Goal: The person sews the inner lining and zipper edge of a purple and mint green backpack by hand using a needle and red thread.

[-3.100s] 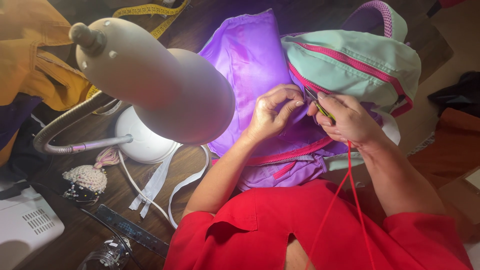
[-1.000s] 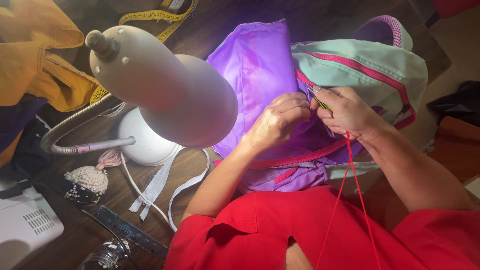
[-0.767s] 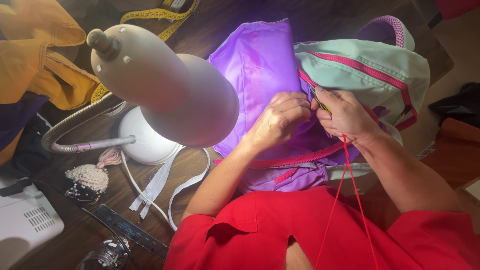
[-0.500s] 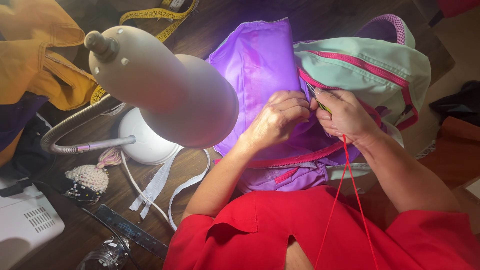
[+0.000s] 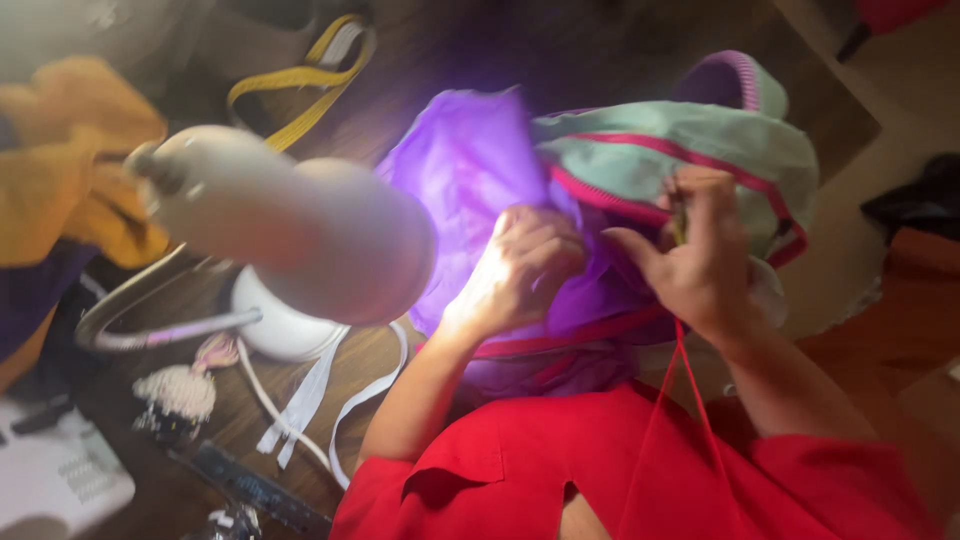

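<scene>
Head view: a dark wooden desk [image 5: 400,60] under a white lamp [image 5: 300,240], with a white zipper strip [image 5: 300,400] and yellow cloth [image 5: 70,170] at the left. The left hand [image 5: 525,265] presses the purple lining [image 5: 470,170] of a mint bag [image 5: 700,150], fingers curled together on it. The right hand [image 5: 700,265] has its fingers pinched on what seems a needle, red thread [image 5: 690,400] trailing down. Hand-stitching looks under way; drawing the thread taut seems due next. Motion blur hides the needle and seam.
</scene>
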